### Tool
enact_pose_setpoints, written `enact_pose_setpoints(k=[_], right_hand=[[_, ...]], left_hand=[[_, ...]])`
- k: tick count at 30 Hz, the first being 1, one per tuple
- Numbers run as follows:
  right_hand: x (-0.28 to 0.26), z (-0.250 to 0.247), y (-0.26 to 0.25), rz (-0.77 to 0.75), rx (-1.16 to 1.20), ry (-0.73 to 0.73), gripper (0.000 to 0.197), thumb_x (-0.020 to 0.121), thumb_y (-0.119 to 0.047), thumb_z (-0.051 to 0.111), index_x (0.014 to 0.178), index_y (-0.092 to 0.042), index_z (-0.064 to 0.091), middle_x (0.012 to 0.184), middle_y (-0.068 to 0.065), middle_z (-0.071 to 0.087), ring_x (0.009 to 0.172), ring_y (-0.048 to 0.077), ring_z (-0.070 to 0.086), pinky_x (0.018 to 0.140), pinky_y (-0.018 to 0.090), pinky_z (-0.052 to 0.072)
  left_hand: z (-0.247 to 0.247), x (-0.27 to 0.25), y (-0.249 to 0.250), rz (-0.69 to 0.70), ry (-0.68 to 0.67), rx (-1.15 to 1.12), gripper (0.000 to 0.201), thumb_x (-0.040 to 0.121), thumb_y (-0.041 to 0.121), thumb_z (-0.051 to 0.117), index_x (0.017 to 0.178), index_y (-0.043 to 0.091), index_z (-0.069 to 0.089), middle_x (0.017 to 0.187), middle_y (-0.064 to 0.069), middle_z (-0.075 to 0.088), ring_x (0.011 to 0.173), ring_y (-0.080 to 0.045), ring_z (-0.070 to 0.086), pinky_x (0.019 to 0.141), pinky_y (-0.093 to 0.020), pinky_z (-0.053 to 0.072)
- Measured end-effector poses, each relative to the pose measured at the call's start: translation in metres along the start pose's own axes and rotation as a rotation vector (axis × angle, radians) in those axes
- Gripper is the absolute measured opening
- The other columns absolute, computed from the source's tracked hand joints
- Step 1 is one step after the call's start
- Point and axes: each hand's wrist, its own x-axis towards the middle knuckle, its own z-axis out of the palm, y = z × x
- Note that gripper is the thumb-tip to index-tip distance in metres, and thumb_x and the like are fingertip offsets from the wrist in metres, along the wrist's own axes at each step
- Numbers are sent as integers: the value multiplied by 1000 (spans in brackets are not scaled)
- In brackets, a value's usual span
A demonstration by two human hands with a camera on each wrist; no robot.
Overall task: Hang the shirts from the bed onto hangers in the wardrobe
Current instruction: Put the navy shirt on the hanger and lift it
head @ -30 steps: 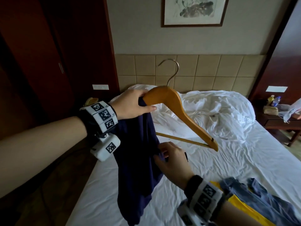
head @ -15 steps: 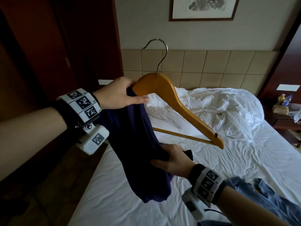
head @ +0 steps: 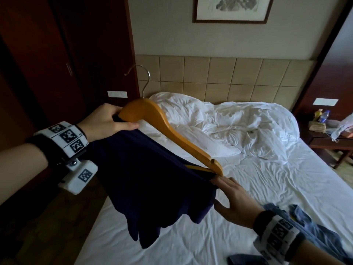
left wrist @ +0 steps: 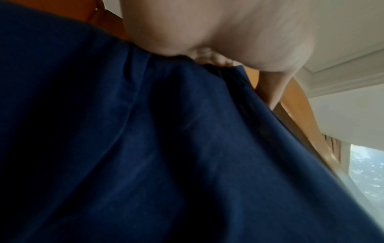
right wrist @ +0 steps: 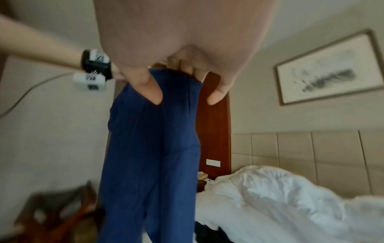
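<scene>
Two hands up over the bed [head: 248, 188], both on the same navy shirt [head: 152, 184]. Left hand [head: 104, 122] is curled round the top of the wooden hanger [head: 162, 123] near its neck, thumb under, pinching shirt fabric against the wood; left wrist view confirms fingers [left wrist: 207, 55] bunching the cloth, hanger wood behind. Right hand [head: 234, 200] grips the shirt edge just beside the hanger's lower tip; in the right wrist view the thumb [right wrist: 151, 88] and other fingers clamp the fabric [right wrist: 153, 139], which hangs straight down from there. Shirt stretches between the two hands and covers the hanger's left arm and most of the lower bar; only a short bit of bar shows near the tip. Whether the hanger is inside the shirt or just behind it, cannot tell. Metal hook [head: 142, 77] sticks up free, in front of the dark wardrobe [head: 57, 54]; wardrobe interior too dark to read.

Crumpled white duvet [head: 238, 127] is piled at the head end of the bed by the tiled headboard [head: 219, 77]. A blue denim garment [head: 315, 230] lies at the bed's near right edge, partly hidden behind the right forearm and cut off by the frame. Another dark cloth scrap [head: 246, 260] at the bottom edge, cut off. Nightstand [head: 332, 142] at right carries bottles [head: 321, 115] and a plastic bag, small and blurry. Framed picture [head: 231, 8] on the wall, top cropped.
</scene>
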Motion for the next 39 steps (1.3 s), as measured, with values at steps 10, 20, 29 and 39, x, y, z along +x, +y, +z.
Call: enact_pose_setpoints(k=[10,20,29,39], right_hand=[[3,-58,15,-169,-242,2,36,82,-22,63,117,-21,54,109,-1,67,92,12,54,82,29,46],[35,-95,-2,-268,-286,91,17,84,-19,57,87,-7,68,80,1,66,75,25,65,75,36,48],[125,-87,-56,-225,-230,67,11,70,-28,52,74,-24,42,72,-11,41,64,17,43,68,30,35],[137,-93,-45,199,54,64,37,81,-29,77,110,-19,56,99,-8,64,89,-4,59,74,9,44]], left_hand=[[20,-8,-29,41,129,88,46,80,20,76,52,13,41,44,9,43,42,-9,46,49,-23,35],[17,-8,-26,96,15,246,31,64,62,55,66,31,61,61,8,61,64,-12,61,68,-40,53],[58,21,41,146,35,259,27,79,37,73,66,19,59,60,-1,61,57,-14,60,57,-34,48],[60,30,32,68,75,44,38,79,29,72,56,14,47,57,-6,54,55,-31,55,53,-33,41]])
